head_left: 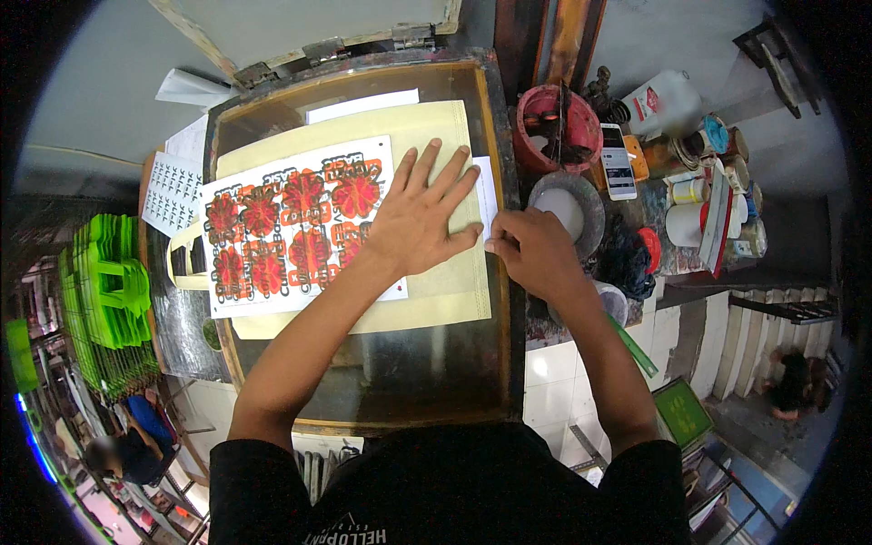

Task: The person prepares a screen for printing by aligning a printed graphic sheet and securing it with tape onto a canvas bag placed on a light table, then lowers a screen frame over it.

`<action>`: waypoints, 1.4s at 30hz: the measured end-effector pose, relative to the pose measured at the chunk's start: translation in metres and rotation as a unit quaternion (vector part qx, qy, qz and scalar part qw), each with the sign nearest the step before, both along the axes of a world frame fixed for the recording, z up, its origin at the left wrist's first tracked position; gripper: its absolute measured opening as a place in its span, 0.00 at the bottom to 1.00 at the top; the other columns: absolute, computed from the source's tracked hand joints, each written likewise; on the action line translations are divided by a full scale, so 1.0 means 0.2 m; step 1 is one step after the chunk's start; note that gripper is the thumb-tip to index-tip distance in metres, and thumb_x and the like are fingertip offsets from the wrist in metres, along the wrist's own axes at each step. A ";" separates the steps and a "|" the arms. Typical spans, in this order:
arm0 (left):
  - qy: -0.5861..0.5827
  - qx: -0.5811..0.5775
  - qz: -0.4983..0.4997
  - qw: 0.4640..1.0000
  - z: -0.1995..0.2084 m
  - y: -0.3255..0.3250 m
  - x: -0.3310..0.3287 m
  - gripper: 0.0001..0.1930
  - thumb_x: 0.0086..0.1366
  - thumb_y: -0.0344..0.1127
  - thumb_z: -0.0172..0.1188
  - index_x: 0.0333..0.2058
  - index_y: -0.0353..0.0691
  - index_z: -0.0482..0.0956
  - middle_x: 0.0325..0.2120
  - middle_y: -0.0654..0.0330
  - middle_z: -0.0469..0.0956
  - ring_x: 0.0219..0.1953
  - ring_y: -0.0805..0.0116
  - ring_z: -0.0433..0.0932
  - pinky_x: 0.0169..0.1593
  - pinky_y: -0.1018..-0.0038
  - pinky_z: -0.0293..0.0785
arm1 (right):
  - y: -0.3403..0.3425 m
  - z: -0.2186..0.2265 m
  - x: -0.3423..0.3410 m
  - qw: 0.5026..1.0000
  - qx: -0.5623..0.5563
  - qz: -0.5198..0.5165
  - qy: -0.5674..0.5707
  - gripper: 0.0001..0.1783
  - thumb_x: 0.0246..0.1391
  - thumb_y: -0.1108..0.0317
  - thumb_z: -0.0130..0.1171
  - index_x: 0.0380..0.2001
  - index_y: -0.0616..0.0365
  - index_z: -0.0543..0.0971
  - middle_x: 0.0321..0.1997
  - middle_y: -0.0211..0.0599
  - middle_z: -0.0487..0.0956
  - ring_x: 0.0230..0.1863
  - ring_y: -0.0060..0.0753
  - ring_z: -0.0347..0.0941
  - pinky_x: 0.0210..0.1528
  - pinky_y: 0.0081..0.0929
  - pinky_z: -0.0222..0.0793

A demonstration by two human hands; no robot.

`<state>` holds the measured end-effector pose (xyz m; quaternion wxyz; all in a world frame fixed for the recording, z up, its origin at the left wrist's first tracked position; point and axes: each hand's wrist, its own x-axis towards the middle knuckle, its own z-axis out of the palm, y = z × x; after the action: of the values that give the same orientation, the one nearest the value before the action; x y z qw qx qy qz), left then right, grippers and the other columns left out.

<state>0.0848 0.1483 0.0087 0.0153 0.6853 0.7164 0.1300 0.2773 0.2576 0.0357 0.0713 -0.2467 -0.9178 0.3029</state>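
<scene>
My left hand (418,213) lies flat with fingers spread, across a pale yellow cloth tote bag (436,300) and the right side of a white printed sheet (304,150). That sheet rests on the bag and carries rows of red flowers with black lettering. A handle of the bag (186,280) sticks out at the left. From under the bag's right edge shows a strip of white paper (484,195); the fingers of my right hand (536,250) are pinched together at its near corner. Under everything is a glass-topped table (400,381) with a dark frame.
Right of the table stand a red bucket (549,163), a grey bowl (590,218), a phone (618,168), a white jug (668,100) and several paint tins. A hinged lid (318,27) rises behind. Bright green bags (109,282) are stacked at the left, with a person (136,445) nearby.
</scene>
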 end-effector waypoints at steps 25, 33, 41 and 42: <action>0.005 0.004 0.003 1.000 0.00 0.00 -0.01 0.41 0.69 0.63 0.48 0.68 0.35 0.64 0.73 0.50 0.59 0.75 0.42 0.52 0.78 0.48 0.43 | 0.26 -0.08 -0.27 0.964 0.231 0.069 0.116 0.09 0.51 0.72 0.61 0.36 0.54 0.85 0.44 0.36 0.78 0.49 0.41 0.75 0.53 0.40 0.69; -0.010 0.015 -0.003 1.000 0.00 -0.01 -0.01 0.40 0.68 0.61 0.51 0.66 0.33 0.65 0.73 0.50 0.57 0.76 0.43 0.50 0.78 0.48 0.43 | 0.19 -0.10 -0.24 0.956 0.271 0.097 0.059 0.16 0.50 0.72 0.60 0.45 0.56 0.80 0.47 0.36 0.77 0.47 0.39 0.75 0.49 0.40 0.67; -0.039 -0.026 0.007 0.999 0.01 0.01 -0.05 0.43 0.66 0.64 0.55 0.67 0.33 0.63 0.73 0.47 0.54 0.77 0.44 0.47 0.78 0.49 0.41 | 0.21 -0.01 -0.25 0.986 -0.099 0.001 0.134 0.20 0.53 0.77 0.63 0.51 0.58 0.78 0.49 0.43 0.76 0.37 0.45 0.75 0.44 0.36 0.74; -0.047 -0.033 0.007 0.998 0.00 0.02 -0.04 0.44 0.66 0.65 0.55 0.67 0.33 0.63 0.74 0.46 0.54 0.77 0.44 0.47 0.78 0.49 0.41 | 0.21 -0.03 -0.22 0.980 -0.116 -0.019 0.158 0.21 0.52 0.77 0.64 0.52 0.58 0.78 0.49 0.44 0.76 0.37 0.45 0.75 0.45 0.36 0.74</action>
<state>0.0759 0.1518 0.0083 0.0704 0.6726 0.7235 0.1384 0.2326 0.3005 0.0306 0.1924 -0.2196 -0.8488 0.4408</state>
